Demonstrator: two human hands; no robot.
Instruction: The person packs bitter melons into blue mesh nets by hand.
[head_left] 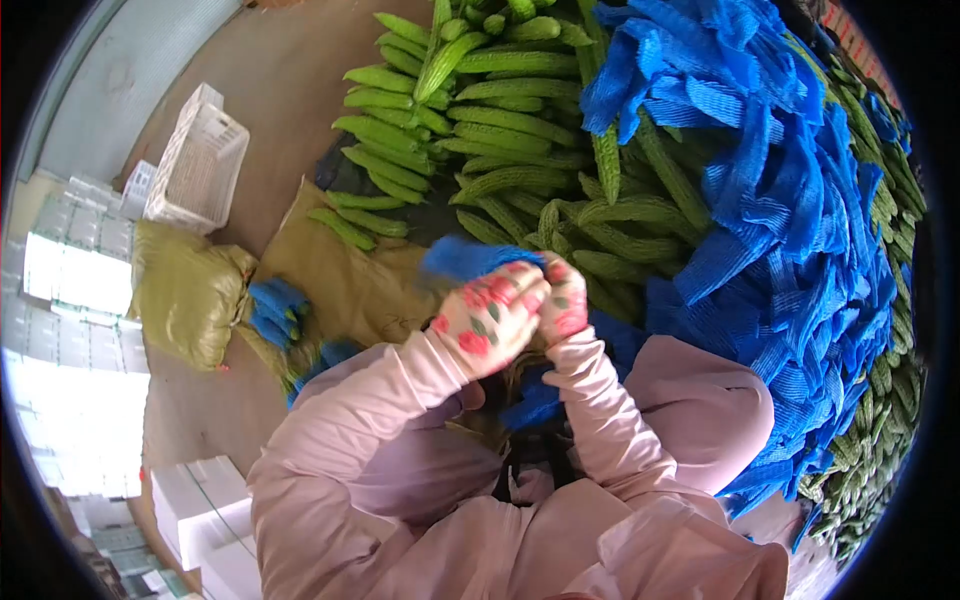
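Both hands wear white gloves with a red flower print and meet in front of the lap. My left hand (492, 318) is closed on a blue mesh sleeve (470, 257), whose free end sticks out to the left and is blurred. Close against it, my right hand (564, 300) has its fingers curled at the same sleeve's other end. Whether anything is inside the sleeve cannot be seen. Just beyond the hands lie long green ridged gourds (510, 130). A large heap of blue mesh sleeves (760, 250) is at the right.
A white plastic basket (205, 165) stands at the upper left, near a tied yellow-green sack (190, 290). Blue-sleeved gourds (278, 312) lie beside the sack. White foam boxes (205, 505) are at the lower left. More gourds (870, 440) are piled at the far right.
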